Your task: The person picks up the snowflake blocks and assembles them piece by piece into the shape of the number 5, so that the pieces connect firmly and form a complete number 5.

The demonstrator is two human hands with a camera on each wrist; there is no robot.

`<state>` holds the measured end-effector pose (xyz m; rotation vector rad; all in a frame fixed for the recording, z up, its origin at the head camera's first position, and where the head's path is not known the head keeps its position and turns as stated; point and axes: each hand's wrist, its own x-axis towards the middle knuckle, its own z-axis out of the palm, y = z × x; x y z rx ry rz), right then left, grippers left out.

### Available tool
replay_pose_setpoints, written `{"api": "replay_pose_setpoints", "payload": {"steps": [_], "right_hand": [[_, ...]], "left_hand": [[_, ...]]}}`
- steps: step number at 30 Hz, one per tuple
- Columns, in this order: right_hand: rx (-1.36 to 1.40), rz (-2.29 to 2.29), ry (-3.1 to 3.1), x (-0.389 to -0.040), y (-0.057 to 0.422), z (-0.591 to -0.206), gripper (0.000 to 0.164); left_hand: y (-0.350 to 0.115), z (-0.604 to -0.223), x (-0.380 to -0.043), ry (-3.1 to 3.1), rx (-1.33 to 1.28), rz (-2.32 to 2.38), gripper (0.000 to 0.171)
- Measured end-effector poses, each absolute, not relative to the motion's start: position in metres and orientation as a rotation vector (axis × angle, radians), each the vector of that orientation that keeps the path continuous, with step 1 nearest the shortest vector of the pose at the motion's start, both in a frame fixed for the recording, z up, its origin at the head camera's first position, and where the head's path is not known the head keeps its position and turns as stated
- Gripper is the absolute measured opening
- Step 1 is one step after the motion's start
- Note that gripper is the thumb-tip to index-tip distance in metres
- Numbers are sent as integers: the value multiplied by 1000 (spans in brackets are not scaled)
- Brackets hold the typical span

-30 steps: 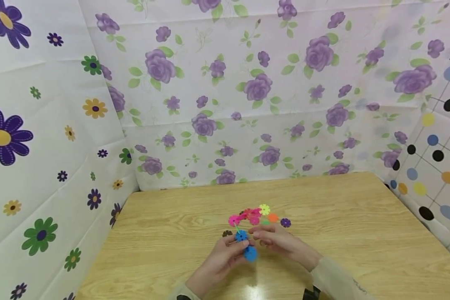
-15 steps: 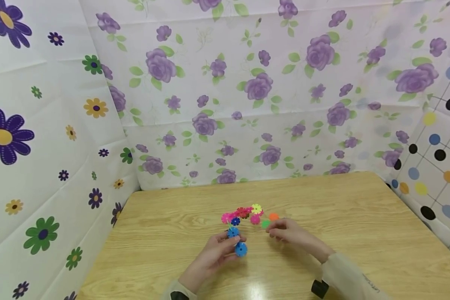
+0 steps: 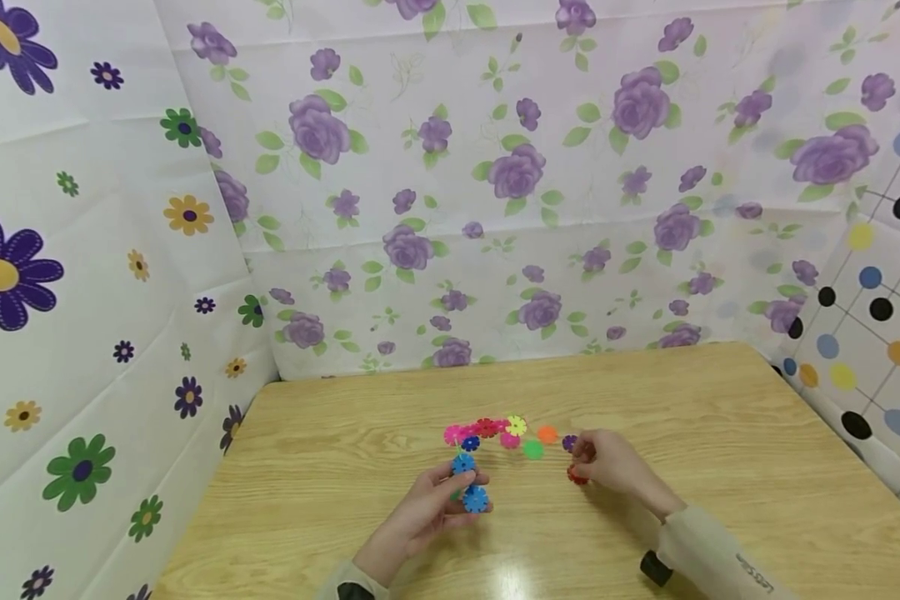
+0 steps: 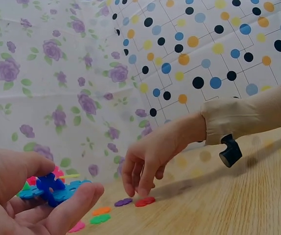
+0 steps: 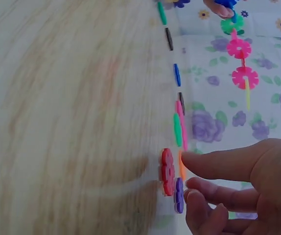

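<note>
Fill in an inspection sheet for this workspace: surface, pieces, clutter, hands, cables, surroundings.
Surface: wood-grain table, with a bright reflection near the person.
Job's things: joined disc chain held above the table; loose discs lying flat include red disc, purple disc, orange disc and green disc.
Clutter: nothing seen.
Left hand: holds the chain by its blue end.
Right hand: fingertips at the red disc; contact unclear.
Cables: nothing seen.
Surroundings: purple-rose sheet behind, daisy-print sheet at left, dotted sheet at right.
</note>
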<state>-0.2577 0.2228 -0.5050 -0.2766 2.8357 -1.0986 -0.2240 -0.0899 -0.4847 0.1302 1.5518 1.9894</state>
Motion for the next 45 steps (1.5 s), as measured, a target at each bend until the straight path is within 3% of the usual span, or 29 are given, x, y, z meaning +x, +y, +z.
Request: {"api": "replay_pose_setpoints", "payload": {"steps": [5,13,26,39,45], "right_hand": [[-212,-991,2889,-256,222,-505,22],[-284,-997,2875,-255,221,-508,24],[-677,-1207,2736,-250,203,-502,6],[-928,-1231,2647,-236,180,-493,8],[-1015,-1267,2609,-229,169,-489,9]], "left_hand": [[-90,-485,-224,1549,122,1997,50],[-90,-488,-221,1542,126,1997,44],[-82,-489,-225,1555,140,1978,48],[-71,-488,-229,1570,155,1942,50],[-64,-489,-229,1539,212,1928,41]]}}
